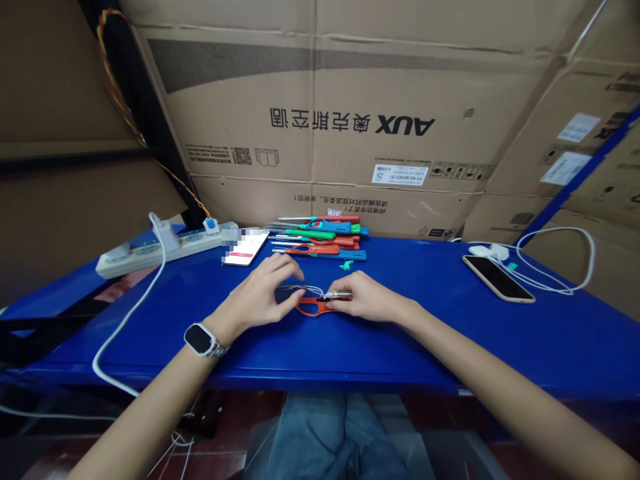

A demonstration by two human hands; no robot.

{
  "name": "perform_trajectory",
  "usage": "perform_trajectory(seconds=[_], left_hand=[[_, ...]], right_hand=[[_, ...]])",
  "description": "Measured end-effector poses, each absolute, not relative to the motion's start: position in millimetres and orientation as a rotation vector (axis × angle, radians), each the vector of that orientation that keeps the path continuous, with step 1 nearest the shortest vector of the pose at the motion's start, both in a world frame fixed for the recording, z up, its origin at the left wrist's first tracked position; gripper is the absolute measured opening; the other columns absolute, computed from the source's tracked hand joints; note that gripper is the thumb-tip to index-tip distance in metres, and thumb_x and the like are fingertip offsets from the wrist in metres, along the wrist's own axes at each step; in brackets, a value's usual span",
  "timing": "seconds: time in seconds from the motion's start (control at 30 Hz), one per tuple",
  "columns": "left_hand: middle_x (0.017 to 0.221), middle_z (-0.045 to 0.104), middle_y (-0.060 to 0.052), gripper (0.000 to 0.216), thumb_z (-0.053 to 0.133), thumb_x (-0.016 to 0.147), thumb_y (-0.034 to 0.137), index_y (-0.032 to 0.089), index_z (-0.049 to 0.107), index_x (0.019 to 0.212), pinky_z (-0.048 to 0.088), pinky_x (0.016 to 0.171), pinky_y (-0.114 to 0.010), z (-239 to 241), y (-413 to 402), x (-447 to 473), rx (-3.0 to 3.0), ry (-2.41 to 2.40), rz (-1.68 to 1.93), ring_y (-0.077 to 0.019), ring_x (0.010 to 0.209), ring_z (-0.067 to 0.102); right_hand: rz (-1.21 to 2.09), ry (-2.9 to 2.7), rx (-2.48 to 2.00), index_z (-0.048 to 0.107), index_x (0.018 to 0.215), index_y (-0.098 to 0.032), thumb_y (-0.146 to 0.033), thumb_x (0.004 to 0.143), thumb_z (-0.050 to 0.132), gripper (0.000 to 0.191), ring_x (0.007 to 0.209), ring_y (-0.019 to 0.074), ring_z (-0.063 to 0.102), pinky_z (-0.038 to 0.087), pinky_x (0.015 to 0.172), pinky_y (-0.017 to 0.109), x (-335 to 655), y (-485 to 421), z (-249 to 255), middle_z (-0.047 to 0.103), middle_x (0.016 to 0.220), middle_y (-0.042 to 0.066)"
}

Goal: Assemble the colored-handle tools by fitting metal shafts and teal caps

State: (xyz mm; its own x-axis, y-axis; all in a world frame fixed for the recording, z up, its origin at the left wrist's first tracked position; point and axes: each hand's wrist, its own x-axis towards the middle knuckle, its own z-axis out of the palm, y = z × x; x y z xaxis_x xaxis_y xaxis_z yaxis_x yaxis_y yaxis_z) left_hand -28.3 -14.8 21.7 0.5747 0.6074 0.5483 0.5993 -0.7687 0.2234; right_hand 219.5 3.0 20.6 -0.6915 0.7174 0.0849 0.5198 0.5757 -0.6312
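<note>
At centre, the right hand covers one end of the silver cylinder and orange casing; the left hand partly hides a thin rod. Pixelation obscures part of the left-hand phone. Fine print on the carton, upper centre, is illegible. The bottom edge crops both forearms.

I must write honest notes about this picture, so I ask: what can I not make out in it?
All in the head view:
Orange handle: right part hidden by the right hand.
Rod: partly hidden by the left hand.
Wires: too thin to count.
Pile: overlapping pieces hide one another.
Left phone: text too small, edge covered by pixel blocks.
Left forearm: cut off by the bottom edge.
</note>
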Motion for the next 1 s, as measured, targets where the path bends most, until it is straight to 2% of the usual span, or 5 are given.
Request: perform_trajectory(seconds=[0.1,0.23,0.43,0.53,1.0], left_hand=[[0.089,0.064,-0.006,0.012,0.055,0.095,0.028,0.019,0.062,0.091,0.050,0.081,-0.034,17,-29,-15,2.862,0.925,0.916,-0.0199,0.086,0.059],[0.096,0.064,-0.007,0.016,0.051,0.099,0.029,0.020,0.064,0.103,0.051,0.076,-0.030,4,-37,-2,2.834,1.003,0.859,-0.0186,0.087,0.062],[0.087,0.067,-0.002,0.014,0.054,0.098,0.025,0.021,0.067,0.093,0.049,0.070,-0.025,-1,-32,-1,2.581,1.022,0.893,-0.0149,0.077,0.064],[0.084,0.067,-0.002,0.016,0.055,0.098,0.027,0.020,0.067,0.090,0.047,0.068,-0.025,-2,-30,-3,2.500,1.046,0.855,-0.0145,0.075,0.063],[0.091,0.067,-0.004,0.014,0.056,0.097,0.023,0.019,0.069,0.092,0.049,0.079,-0.029,-6,-29,-4,2.568,0.992,0.744,-0.0179,0.087,0.063]], right_hand=[[0.864,-2.476,-1.012,0.070,0.081,-0.014,-0.024,0.086,0.062,0.014,0.060,0.0113,0.052,0.035,0.055,0.022,218,1,21,0.067,0.069,0.000],[0.862,-2.457,-1.008,0.071,0.086,-0.014,-0.021,0.084,0.062,0.012,0.062,0.0120,0.055,0.037,0.057,0.022,219,0,20,0.068,0.071,0.000],[0.944,-2.402,-1.001,0.070,0.083,-0.014,-0.033,0.088,0.060,0.021,0.060,0.0116,0.051,0.035,0.053,0.022,221,-1,18,0.066,0.068,0.000],[0.935,-2.367,-0.991,0.069,0.085,-0.015,-0.028,0.089,0.058,0.017,0.062,0.0119,0.053,0.036,0.055,0.022,222,0,17,0.067,0.072,0.001],[0.559,-2.529,-1.015,0.059,0.083,-0.018,-0.018,0.093,0.055,0.011,0.060,0.0111,0.048,0.032,0.069,0.025,219,-11,10,0.058,0.066,-0.003]])
